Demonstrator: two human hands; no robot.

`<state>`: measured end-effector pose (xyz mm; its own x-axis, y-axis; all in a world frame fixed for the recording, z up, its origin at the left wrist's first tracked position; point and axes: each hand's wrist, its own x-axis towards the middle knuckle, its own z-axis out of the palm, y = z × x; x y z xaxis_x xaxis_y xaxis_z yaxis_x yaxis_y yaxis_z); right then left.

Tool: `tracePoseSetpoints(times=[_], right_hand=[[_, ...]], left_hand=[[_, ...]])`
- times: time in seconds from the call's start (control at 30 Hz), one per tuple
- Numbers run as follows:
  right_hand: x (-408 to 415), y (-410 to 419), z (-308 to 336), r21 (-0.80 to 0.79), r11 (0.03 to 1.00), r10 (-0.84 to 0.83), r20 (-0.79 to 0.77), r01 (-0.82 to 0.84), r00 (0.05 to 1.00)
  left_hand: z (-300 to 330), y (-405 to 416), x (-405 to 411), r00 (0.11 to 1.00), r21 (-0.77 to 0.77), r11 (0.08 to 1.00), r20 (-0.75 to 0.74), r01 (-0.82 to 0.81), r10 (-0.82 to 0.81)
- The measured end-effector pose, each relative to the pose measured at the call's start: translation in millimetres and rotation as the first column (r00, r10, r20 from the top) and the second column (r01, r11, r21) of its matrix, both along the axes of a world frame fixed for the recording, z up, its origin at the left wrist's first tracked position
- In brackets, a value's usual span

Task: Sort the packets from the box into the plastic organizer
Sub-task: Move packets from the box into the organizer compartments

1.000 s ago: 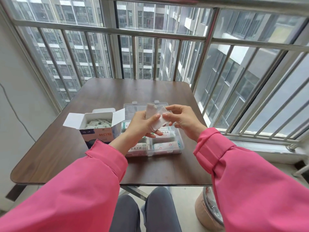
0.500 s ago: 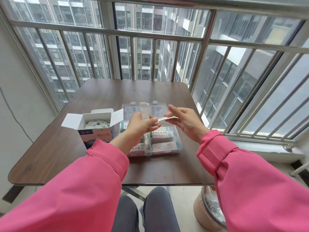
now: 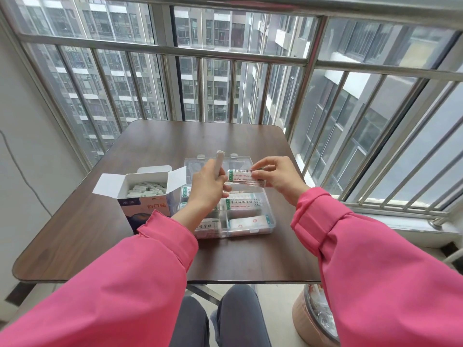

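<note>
Now the right hand (image 3: 278, 177) has turned its pinched packet (image 3: 244, 179) face-up above the organizer (image 3: 250, 229), where a second ago both hands shared the bundle, while the left hand (image 3: 209, 186) grips an upright stack (image 3: 219, 162) beside the box (image 3: 145, 196).

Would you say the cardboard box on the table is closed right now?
No, the cardboard box has its flaps open, with packets visible inside.

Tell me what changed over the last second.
The right hand pulled a few printed white packets off the left hand's bundle, turning them flat above the clear plastic organizer. The left hand's remaining white packets now stand edge-on. The open cardboard box stayed put.
</note>
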<state>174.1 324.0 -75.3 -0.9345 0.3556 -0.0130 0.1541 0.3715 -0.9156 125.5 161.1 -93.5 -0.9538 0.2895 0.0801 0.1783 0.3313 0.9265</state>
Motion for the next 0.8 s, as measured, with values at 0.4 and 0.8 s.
tracePoseSetpoints(times=[0.4, 0.8], right_hand=[[-24.6, -4.6, -14.4, 0.364, 0.92, 0.092, 0.164, -0.147, 0.982], [-38.8, -15.9, -25.3, 0.644, 0.714, 0.05, 0.344, -0.274, 0.938]], left_hand=[[-2.4, -1.1, -4.1, 0.999, -0.198, 0.979, -0.026, -0.043, 0.038], [-5.7, 3.3, -7.1, 1.0, -0.267, 0.964, -0.03, -0.01, 0.002]])
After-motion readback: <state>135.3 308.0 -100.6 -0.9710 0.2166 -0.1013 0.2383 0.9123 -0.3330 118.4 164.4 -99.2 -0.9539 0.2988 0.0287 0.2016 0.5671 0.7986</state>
